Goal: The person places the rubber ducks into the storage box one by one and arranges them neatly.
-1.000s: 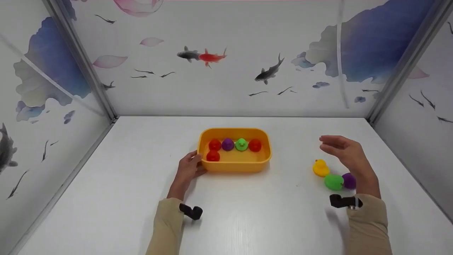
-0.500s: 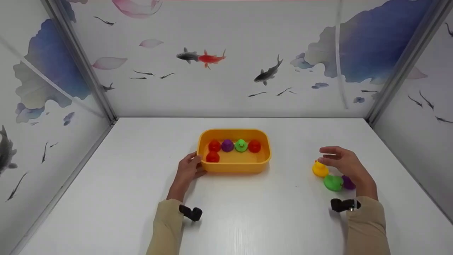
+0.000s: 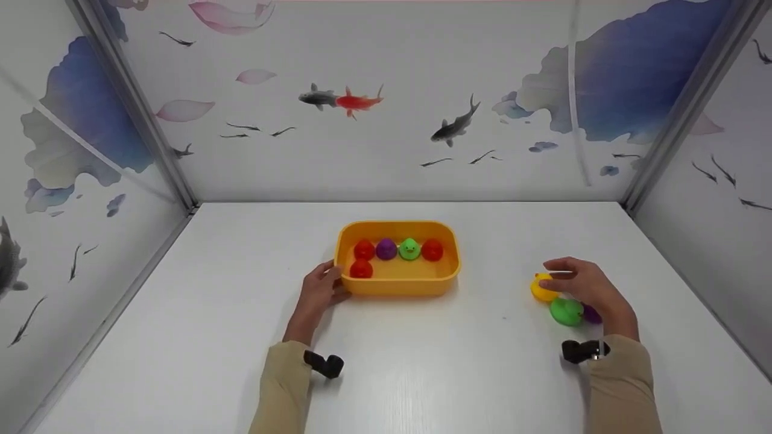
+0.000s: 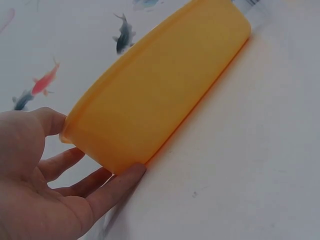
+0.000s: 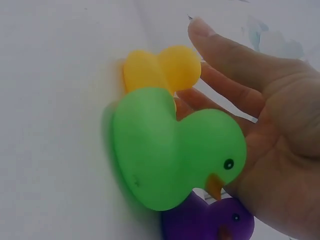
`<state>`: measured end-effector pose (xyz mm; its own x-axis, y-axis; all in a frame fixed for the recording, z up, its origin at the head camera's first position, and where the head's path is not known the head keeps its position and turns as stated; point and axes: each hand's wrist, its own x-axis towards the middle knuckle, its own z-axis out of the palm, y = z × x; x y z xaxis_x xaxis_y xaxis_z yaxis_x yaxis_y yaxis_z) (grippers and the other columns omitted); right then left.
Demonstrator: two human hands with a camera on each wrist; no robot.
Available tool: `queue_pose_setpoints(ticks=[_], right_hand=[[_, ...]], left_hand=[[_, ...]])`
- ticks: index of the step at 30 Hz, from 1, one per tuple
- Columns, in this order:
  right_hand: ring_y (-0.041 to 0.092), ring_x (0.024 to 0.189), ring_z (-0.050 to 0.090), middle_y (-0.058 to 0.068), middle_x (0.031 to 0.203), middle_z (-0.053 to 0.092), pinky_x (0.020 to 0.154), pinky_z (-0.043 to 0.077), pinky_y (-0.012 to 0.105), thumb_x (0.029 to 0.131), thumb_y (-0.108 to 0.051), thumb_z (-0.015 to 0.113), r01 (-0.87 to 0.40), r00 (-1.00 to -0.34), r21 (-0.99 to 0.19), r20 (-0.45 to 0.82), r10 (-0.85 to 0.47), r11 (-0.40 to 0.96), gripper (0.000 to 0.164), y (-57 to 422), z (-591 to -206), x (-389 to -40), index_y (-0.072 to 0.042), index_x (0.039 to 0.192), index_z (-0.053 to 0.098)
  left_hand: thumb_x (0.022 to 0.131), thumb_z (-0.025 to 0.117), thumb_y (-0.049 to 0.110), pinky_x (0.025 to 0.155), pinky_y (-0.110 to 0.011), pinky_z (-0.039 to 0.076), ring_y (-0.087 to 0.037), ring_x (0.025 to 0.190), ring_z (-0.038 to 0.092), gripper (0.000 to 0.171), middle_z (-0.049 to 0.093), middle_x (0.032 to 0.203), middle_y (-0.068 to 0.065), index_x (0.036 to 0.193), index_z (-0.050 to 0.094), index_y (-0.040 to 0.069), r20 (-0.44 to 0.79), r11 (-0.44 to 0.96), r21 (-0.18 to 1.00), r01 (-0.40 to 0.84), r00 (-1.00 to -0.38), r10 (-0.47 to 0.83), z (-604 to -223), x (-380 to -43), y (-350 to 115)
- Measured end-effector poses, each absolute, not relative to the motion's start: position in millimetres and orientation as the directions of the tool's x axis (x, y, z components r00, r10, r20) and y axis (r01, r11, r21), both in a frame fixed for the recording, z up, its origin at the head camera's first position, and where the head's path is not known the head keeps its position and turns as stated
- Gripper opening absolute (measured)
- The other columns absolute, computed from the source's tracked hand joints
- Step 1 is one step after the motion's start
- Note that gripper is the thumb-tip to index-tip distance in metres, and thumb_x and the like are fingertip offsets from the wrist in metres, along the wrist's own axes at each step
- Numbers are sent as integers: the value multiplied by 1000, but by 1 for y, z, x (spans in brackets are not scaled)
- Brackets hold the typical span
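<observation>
In the head view, my left hand (image 3: pixel 316 289) holds the left end of an orange-yellow plastic box (image 3: pixel 401 287). The left wrist view shows its digits at the rim and lower edge of the box. Reaching down from the right, my right hand (image 3: pixel 594 292) has its fingers around a yellow rubber duck (image 3: pixel 541 290), partly covering it. In the right wrist view, the thumb stands apart from that duck. A green duck (image 5: pixel 155 150) lies nearer the wrist, beside the palm, with a purple duck (image 5: pixel 185 220) behind it, largely hidden in the head view.
Inside the box are a green duck (image 3: pixel 410 249), a purple toy (image 3: pixel 386 249) and red toys (image 3: pixel 432 249), two of them at the left end. A white table (image 3: pixel 446 361) bears everything. White walls (image 3: pixel 386 163) painted with fish and leaves enclose its back and sides.
My right hand has come down from above the yellow duck to around it, its fingers drawing somewhat closer. The left hand stays at the box, and the view has shifted slightly.
</observation>
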<state>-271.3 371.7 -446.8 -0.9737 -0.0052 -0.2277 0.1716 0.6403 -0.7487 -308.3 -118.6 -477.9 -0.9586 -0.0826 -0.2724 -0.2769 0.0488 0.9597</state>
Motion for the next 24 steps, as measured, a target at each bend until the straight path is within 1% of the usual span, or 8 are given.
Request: queue_pose_setpoints(ticks=[8, 16, 20, 24], right_hand=[[46, 137, 43, 29, 151, 42, 117, 36, 59, 89, -48, 71, 189, -968, -730, -250, 0, 657, 77, 369, -448, -273, -5, 147, 44], [47, 138, 42, 29, 152, 41, 116, 35, 61, 88, -47, 73, 210, -963, -708, -268, 18, 674, 81, 366, -446, -275, -3, 148, 42], [48, 136, 42, 30, 151, 41, 115, 35, 61, 88, -46, 74, 233, -958, -679, -283, 45, 696, 79, 365, -445, -276, -1, 145, 43], [47, 130, 45, 31, 148, 43, 112, 39, 60, 87, -47, 74, 253, -954, -665, -291, 68, 703, 77, 363, -446, -276, 1, 141, 45]], left_hand=[[105, 49, 32, 96, -33, 58, -23, 109, 66, 51, 58, 143, -14, 152, 43, 14, -289, 53, 954, -294, -954, -83, -478, -309, -119], [104, 50, 30, 94, -33, 59, -23, 108, 64, 49, 59, 139, -15, 150, 45, 14, -288, 38, 956, -291, -954, -81, -482, -310, -121], [104, 50, 30, 94, -33, 59, -23, 109, 65, 50, 59, 139, -14, 150, 44, 14, -295, 36, 954, -298, -952, -79, -482, -310, -120], [104, 51, 31, 94, -32, 59, -22, 108, 66, 50, 60, 139, -13, 150, 44, 15, -300, 44, 952, -304, -950, -82, -481, -311, -118]])
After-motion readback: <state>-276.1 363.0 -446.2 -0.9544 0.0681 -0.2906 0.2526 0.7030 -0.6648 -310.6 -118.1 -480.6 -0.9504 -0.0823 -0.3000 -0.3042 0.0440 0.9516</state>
